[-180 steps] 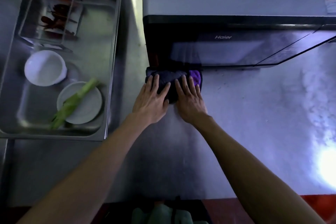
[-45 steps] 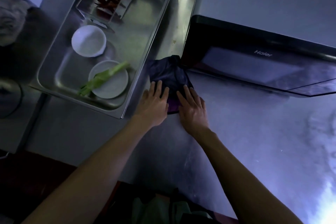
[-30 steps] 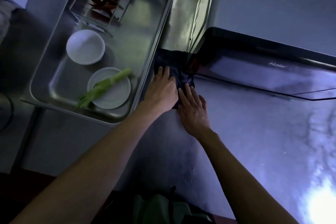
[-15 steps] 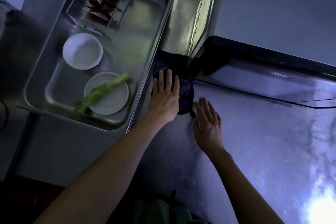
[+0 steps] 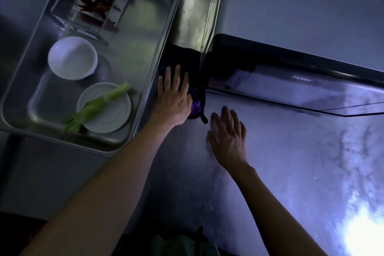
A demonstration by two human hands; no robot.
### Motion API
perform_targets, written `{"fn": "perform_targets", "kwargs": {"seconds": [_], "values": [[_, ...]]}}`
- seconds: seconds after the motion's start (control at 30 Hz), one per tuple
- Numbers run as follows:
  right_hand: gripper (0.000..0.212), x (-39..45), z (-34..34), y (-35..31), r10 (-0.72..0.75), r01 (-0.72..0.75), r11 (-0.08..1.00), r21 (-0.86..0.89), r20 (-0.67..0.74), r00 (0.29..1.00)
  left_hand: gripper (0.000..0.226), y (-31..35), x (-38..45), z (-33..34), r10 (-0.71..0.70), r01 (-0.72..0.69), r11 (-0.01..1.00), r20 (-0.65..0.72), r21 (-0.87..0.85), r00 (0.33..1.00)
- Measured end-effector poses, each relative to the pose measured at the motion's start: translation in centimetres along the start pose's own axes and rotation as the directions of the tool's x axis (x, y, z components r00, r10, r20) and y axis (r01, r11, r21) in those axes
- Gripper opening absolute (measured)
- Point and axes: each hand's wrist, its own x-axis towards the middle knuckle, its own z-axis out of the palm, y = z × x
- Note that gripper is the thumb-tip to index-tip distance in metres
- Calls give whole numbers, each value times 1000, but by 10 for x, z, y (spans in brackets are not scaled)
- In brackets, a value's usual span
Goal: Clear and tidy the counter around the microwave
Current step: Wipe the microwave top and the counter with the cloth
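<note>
I see my left hand (image 5: 173, 97) pressing flat, fingers spread, on the dark cloth (image 5: 188, 58) between the steel tray (image 5: 166, 33) and microwave (image 5: 291, 81). My right hand (image 5: 228, 137) hovers open, seemingly just above the surface (image 5: 291, 162).

Dim steel worktop (image 5: 291, 172) with bright glare (image 5: 363, 233) at its near-right corner.

Steel tray (image 5: 143, 97): desk's left edge.
White bowl (image 5: 72, 58): tray's middle.
Plate (image 5: 110, 116): near corner, under green stalk (image 5: 99, 106).
Clear box (image 5: 89, 0): far corner, holding dried chillies (image 5: 97, 2).
</note>
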Motion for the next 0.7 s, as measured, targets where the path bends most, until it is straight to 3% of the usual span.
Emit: {"fn": "perform_targets", "kwargs": {"seconds": [0.4, 0.7], "values": [[58, 28, -3, -22, -20, 20, 998, 65, 2, 1000, 71, 0, 31, -10, -26, 28, 999, 51, -39, 998], [60, 24, 5, -12, -31, 33, 998, 50, -32, 999, 90, -6, 74, -18, -31, 44, 996, 148, -80, 989]]}}
